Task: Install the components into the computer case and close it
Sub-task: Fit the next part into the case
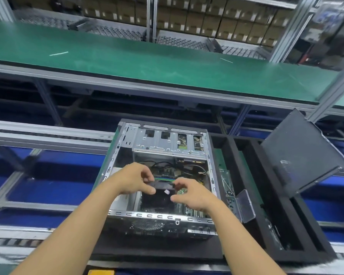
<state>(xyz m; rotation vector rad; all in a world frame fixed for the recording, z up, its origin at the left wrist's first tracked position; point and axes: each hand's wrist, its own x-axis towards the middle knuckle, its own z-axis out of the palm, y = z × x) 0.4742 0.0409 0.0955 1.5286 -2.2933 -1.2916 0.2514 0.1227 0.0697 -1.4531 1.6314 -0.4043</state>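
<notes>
both hands, left hand (134, 178) and right hand (191, 192), pinch a black part (162, 185) over the open case (161, 175), centre frame.

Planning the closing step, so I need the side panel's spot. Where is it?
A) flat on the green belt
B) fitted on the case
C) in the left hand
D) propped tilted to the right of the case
D: the side panel stands tilted to the right of the open computer case; the left hand and right hand both hold a black part.
</notes>
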